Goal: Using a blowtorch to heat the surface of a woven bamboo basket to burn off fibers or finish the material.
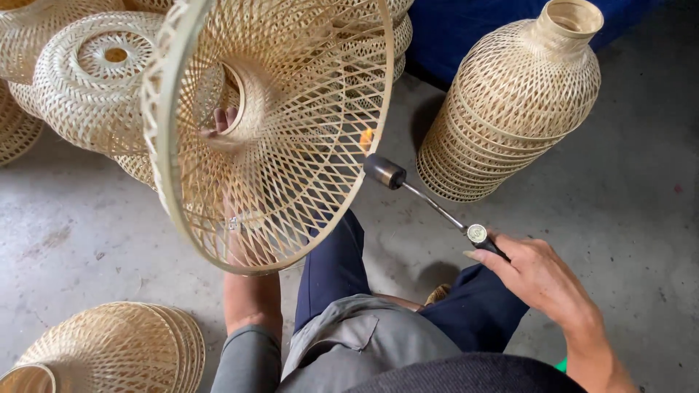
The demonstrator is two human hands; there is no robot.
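Observation:
A wide woven bamboo lampshade [291, 116] is held up in front of me, its open mouth turned toward me. My left hand [222, 120] reaches up inside it and grips the narrow neck; only the fingertips show through the weave. My right hand [535, 273] holds a gas torch [429, 200] by its black handle. The torch's metal nozzle points at the shade's right rim, where a small orange flame [366, 138] burns.
A tall stack of bottle-shaped woven shades [510, 102] stands on the concrete floor at the right. More woven shades [87, 80] are piled at the upper left and another stack [116, 349] lies at the lower left. My knees in dark trousers are below.

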